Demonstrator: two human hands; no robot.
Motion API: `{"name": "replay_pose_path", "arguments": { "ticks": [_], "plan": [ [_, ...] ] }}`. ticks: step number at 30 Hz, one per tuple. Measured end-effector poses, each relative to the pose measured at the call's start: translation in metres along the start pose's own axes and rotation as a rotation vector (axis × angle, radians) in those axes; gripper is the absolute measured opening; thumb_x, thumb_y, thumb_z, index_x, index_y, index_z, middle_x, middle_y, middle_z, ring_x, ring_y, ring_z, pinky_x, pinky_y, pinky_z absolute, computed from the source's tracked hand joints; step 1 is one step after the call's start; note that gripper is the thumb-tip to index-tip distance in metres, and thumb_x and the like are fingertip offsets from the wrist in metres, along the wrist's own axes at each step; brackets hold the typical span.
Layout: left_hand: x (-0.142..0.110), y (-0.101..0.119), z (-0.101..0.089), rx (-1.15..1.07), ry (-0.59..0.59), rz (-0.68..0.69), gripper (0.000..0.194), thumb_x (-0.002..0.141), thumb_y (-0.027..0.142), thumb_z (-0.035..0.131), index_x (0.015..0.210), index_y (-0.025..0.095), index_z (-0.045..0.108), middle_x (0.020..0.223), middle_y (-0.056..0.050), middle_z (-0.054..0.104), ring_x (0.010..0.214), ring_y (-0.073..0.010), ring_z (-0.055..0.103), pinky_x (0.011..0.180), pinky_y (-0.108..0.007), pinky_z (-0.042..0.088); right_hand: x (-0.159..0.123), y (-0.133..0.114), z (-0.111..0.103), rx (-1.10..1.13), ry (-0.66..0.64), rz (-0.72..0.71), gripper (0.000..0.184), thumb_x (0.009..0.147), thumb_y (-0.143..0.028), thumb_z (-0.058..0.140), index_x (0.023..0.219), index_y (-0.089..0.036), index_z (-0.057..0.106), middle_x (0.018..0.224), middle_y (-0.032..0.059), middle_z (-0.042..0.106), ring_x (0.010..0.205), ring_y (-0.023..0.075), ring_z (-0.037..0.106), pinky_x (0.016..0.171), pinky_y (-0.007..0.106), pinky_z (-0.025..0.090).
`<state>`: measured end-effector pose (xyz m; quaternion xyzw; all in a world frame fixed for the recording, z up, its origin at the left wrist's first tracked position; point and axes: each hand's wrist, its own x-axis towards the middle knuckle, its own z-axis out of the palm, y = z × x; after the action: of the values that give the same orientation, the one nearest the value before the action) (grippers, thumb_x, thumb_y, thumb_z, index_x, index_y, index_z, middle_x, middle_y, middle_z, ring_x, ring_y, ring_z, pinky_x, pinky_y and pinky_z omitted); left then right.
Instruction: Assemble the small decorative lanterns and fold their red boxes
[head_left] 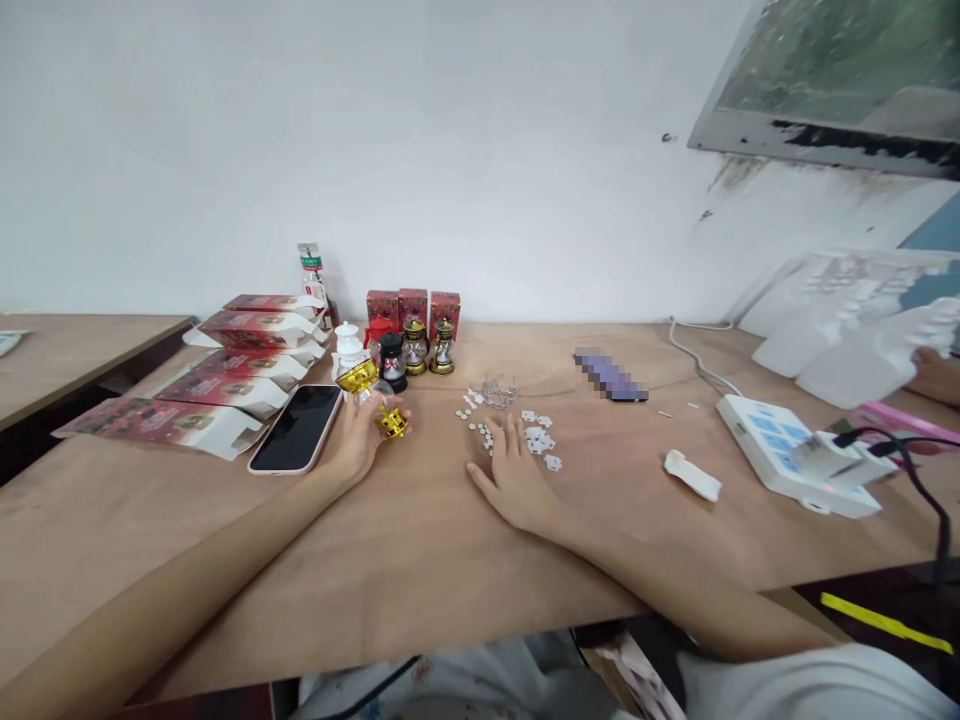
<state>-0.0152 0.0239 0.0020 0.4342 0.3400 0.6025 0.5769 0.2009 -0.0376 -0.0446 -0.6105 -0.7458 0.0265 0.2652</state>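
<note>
My left hand [358,440] is closed round a small gold toy lantern [376,395], held tilted just above the wooden table [420,560]. My right hand [516,470] lies flat and open on the table, fingertips touching a scatter of small white paper tabs and button cells [536,438]. A small tangle of thin wire handles [500,392] lies just beyond them. Behind my left hand stand a white lantern [347,343], a black lantern [392,360] and two gold lanterns [427,347].
A phone [298,427] in a pink case lies left of my left hand. Flattened red boxes [225,375] are stacked at the left, three upright red boxes [412,305] at the back. A white power strip [787,455] with cables sits right. Another person's hand [934,375] shows far right.
</note>
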Motion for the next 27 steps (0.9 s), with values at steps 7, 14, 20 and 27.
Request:
{"name": "replay_pose_path", "arguments": {
  "ticks": [7,14,20,27],
  "plan": [
    [-0.005,0.000,0.006,0.144,-0.027,-0.004,0.059,0.049,0.035,0.082,0.093,0.020,0.045,0.076,0.004,0.059,0.057,-0.0152,0.061,0.053,-0.030,0.051,0.041,-0.014,0.006,0.128,-0.141,-0.094,0.069,0.088,-0.040,0.046,0.143,-0.008,0.021,0.152,0.0227,0.017,0.143,0.0296,0.012,0.114,0.048,0.023],
    [-0.001,0.002,0.006,0.060,0.041,0.023,0.052,0.047,0.036,0.082,0.083,0.019,0.049,0.073,0.004,0.057,0.062,-0.0136,0.059,0.061,-0.030,0.050,0.085,-0.019,0.028,0.134,-0.126,-0.211,0.055,0.089,-0.038,0.047,0.137,-0.012,0.036,0.149,0.0197,0.028,0.142,0.0311,0.016,0.113,0.049,0.024],
    [0.002,0.003,0.001,0.428,0.059,0.323,0.051,0.040,0.031,0.085,0.077,0.018,0.054,0.076,0.000,0.061,0.077,-0.0190,0.059,0.080,-0.035,0.048,0.118,-0.019,0.034,0.107,-0.180,-0.384,0.041,0.091,-0.030,0.046,0.127,-0.010,0.049,0.136,0.0183,0.049,0.133,0.0257,0.039,0.109,0.042,0.032],
    [0.001,0.007,-0.002,0.633,0.027,0.520,0.060,0.038,0.027,0.088,0.087,0.021,0.054,0.089,-0.001,0.061,0.088,-0.0217,0.059,0.085,-0.036,0.046,0.139,-0.009,0.040,0.196,-0.208,-0.553,0.031,0.093,-0.021,0.044,0.120,-0.012,0.055,0.132,0.0127,0.055,0.126,0.0189,0.048,0.105,0.034,0.037]
  ]
}}
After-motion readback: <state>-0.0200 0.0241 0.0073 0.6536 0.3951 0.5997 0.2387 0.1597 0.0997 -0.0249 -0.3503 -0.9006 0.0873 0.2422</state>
